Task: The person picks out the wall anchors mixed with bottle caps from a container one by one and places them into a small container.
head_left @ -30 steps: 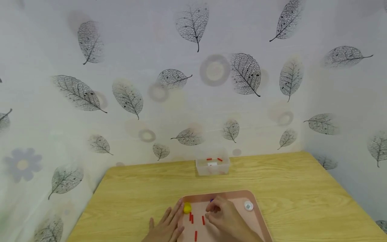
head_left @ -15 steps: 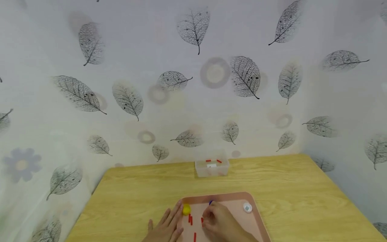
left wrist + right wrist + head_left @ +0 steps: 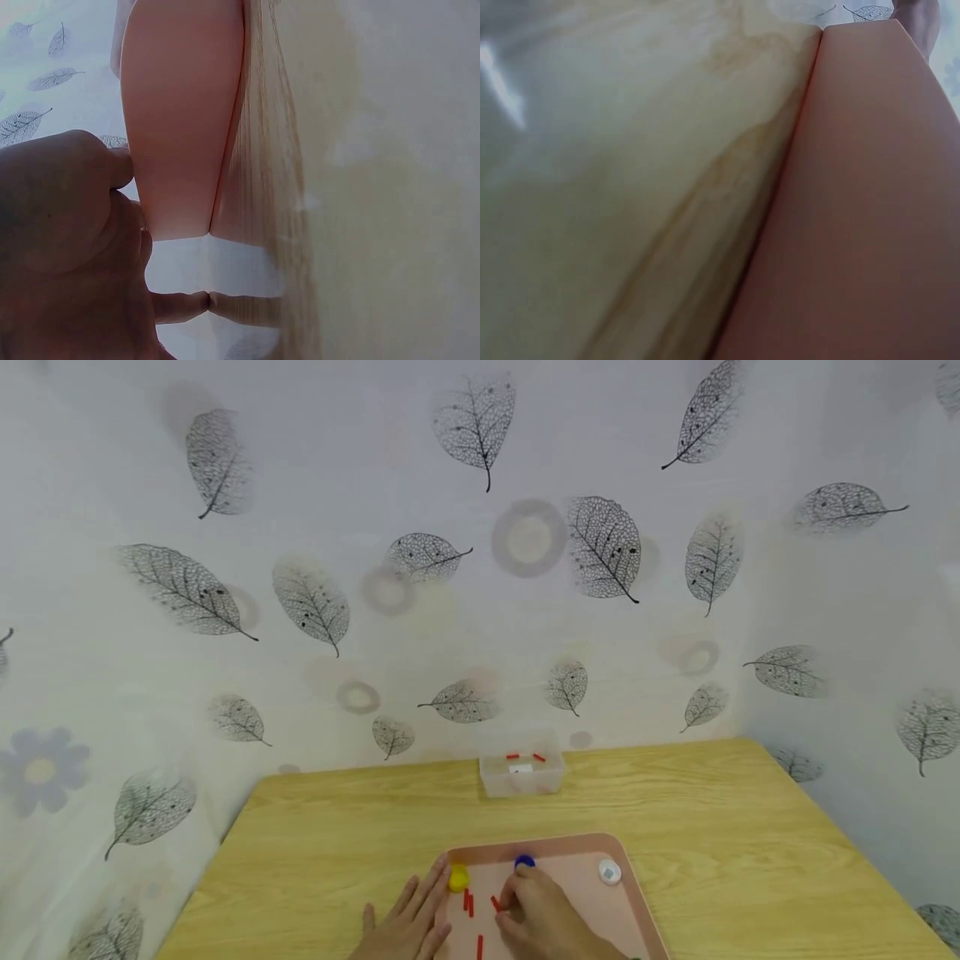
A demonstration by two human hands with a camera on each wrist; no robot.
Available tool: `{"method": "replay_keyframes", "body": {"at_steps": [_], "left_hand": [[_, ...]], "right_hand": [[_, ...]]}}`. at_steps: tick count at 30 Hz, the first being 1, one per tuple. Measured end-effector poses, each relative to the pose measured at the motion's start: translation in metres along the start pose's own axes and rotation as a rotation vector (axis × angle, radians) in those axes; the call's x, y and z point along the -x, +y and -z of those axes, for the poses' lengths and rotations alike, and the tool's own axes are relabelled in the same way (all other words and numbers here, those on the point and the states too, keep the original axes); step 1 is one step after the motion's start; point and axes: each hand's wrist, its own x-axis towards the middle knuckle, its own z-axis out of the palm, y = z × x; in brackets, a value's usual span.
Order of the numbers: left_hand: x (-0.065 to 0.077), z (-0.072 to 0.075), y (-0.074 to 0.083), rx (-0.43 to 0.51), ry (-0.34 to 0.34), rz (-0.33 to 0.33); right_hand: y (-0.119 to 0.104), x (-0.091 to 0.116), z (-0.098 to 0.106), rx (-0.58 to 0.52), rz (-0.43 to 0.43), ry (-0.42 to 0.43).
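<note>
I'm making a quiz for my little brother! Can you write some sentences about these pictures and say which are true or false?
1. A pink tray is on the table. True.
2. A green cup stands behind the tray. False: a whitish box stands there.
3. The left hand touches the tray's left edge. True.
4. Both hands hold nothing. False: the right hand pinches a red stick.
5. A white round piece is near the tray's right side. True.
</note>
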Motion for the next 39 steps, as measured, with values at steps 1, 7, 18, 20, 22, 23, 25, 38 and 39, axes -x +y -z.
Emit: {"method": "replay_keyframes", "body": {"at_steps": [1,7,18,20,22,23,25,38,39], "left_hand": [[0.000,0.000,0.000,0.000,-0.001,0.001],[0.004,-0.001,-0.001,-0.038,-0.044,0.031],[-0.006,-0.005,-0.002,-0.023,0.039,0.000],[-0.006,-0.006,-0.001,-0.020,0.038,0.006],[-0.006,-0.007,0.000,-0.013,0.038,0.006],[-0.006,-0.008,0.000,-0.014,0.038,0.010],[-0.006,-0.008,0.000,-0.013,0.041,0.023],[-0.002,-0.005,0.004,-0.020,0.040,0.070],[0.000,-0.004,0.006,-0.033,0.023,0.084]], "right_hand": [[0.000,0.000,0.000,-0.009,-0.006,-0.010],[-0.001,-0.001,-0.002,-0.016,0.016,-0.033],[-0.001,0.001,0.006,-0.011,-0.027,-0.076],[-0.002,0.003,0.007,-0.030,-0.033,-0.082],[-0.002,0.004,0.008,-0.027,-0.026,-0.070],[-0.003,0.004,0.009,-0.022,-0.027,-0.066],[-0.004,0.004,0.009,-0.008,-0.024,-0.053],[-0.007,0.012,0.026,-0.064,-0.011,-0.013],[-0.008,0.012,0.028,-0.073,-0.014,-0.015]]}}
